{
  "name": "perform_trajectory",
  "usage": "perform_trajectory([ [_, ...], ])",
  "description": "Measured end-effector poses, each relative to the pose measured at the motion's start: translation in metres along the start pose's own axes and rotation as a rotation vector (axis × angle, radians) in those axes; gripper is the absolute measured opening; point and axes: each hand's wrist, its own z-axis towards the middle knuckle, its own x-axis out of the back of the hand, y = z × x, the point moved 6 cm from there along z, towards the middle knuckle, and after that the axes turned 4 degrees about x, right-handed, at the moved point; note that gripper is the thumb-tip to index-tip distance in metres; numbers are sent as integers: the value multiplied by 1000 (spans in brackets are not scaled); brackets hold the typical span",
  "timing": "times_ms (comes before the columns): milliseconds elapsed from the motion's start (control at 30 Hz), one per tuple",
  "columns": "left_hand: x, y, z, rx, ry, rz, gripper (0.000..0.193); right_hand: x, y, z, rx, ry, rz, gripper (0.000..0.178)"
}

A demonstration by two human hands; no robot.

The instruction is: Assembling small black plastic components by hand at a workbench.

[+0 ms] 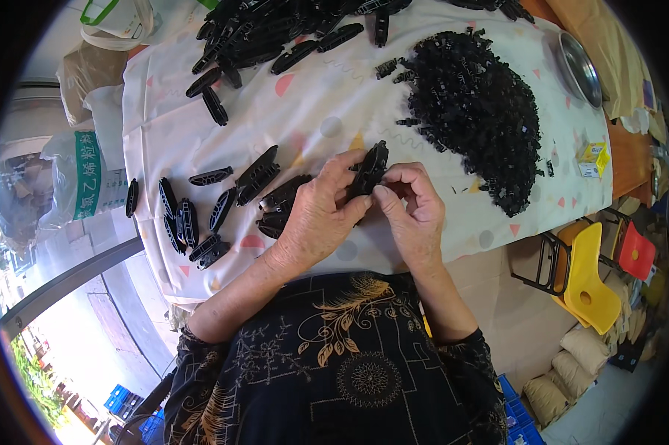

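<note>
My left hand (321,204) grips a long, narrow black plastic part (371,169) with pointed ends, tilted upward over the table's near middle. Close against its right side, my right hand (412,208) has thumb and fingers pinched together. Whatever lies in that pinch, if anything, is too small to tell. Beside my left hand, more of the same parts (257,174) lie on the cloth, some partly hidden behind the hand. Several single parts (188,222) are scattered farther left. Right of my hands spreads a heap of small black plastic pieces (468,96).
A patterned white cloth (320,96) covers the table. At the back is a large pile of long black parts (268,33). A round metal dish (578,68) and a small yellow box (593,159) sit at the right. Yellow (588,278) and red chairs (634,251) stand beyond the right edge.
</note>
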Motion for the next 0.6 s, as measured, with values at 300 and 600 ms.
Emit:
perform_trajectory([
  [300,6,-13,7,-77,61,-7,56,-14,8,9,-228,-14,407,6],
  [600,8,2,12,18,-81,-17,53,-8,22,12,-329,-69,387,11],
])
